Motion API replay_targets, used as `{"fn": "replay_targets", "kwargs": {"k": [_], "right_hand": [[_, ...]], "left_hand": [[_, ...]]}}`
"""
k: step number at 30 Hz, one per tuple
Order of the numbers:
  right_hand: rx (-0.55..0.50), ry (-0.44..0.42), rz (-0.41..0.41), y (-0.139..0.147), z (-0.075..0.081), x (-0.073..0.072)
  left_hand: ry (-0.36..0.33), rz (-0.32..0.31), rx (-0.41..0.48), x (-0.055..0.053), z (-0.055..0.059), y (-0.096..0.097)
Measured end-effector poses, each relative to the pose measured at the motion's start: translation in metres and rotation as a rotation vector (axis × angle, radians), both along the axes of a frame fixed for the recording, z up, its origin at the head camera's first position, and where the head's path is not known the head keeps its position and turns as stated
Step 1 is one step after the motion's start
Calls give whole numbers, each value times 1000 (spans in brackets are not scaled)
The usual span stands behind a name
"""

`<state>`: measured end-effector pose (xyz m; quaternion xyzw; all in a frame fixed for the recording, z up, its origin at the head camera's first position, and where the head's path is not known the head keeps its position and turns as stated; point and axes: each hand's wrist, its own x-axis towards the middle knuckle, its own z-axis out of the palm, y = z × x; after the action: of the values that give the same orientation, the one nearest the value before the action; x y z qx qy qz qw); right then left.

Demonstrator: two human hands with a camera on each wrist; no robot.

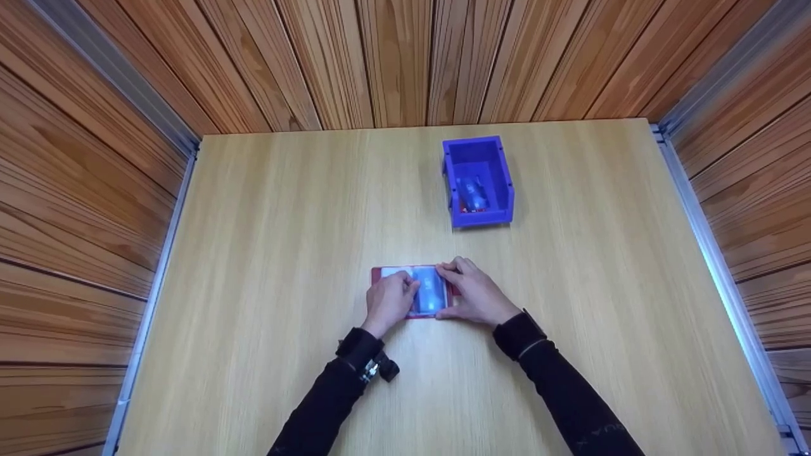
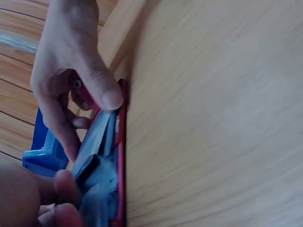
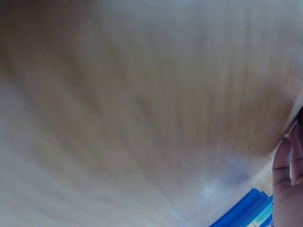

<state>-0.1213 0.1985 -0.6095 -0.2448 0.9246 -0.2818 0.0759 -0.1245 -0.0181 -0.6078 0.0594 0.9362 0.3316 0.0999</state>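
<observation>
A flat red tray (image 1: pixel 376 275), perhaps a frame, lies on the table with shiny bluish plastic film (image 1: pixel 432 291) across it. My left hand (image 1: pixel 388 301) is over its left half, fingers curled, and in the left wrist view the fingertips pinch at the crumpled film (image 2: pixel 100 182). At the right end, my right hand (image 1: pixel 475 294) grips the red tray, its thumb on the near edge and fingers at the far edge. The left wrist view shows that thumb (image 2: pixel 111 98) against the red rim (image 2: pixel 122 156). The right wrist view catches only some fingers (image 3: pixel 283 163).
Farther back on the table (image 1: pixel 285 221) stands a blue open bin (image 1: pixel 483 219) holding a shiny blue plastic-wrapped item (image 1: pixel 472 193) with a bit of red. Wood-plank walls (image 1: pixel 393 63) and metal rails (image 1: pixel 716 253) bound the table.
</observation>
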Motion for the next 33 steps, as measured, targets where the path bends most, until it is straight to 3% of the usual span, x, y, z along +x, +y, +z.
{"fn": "replay_targets", "kwargs": {"k": [10, 22, 33], "right_hand": [[23, 9, -5, -1, -2, -1], [25, 6, -1, -1, -1, -1], [18, -14, -10, 0, 0, -1]], "left_hand": [[53, -28, -11, 4, -1, -1], [1, -26, 17, 2, 0, -8], [-109, 17, 67, -3, 2, -35]]}}
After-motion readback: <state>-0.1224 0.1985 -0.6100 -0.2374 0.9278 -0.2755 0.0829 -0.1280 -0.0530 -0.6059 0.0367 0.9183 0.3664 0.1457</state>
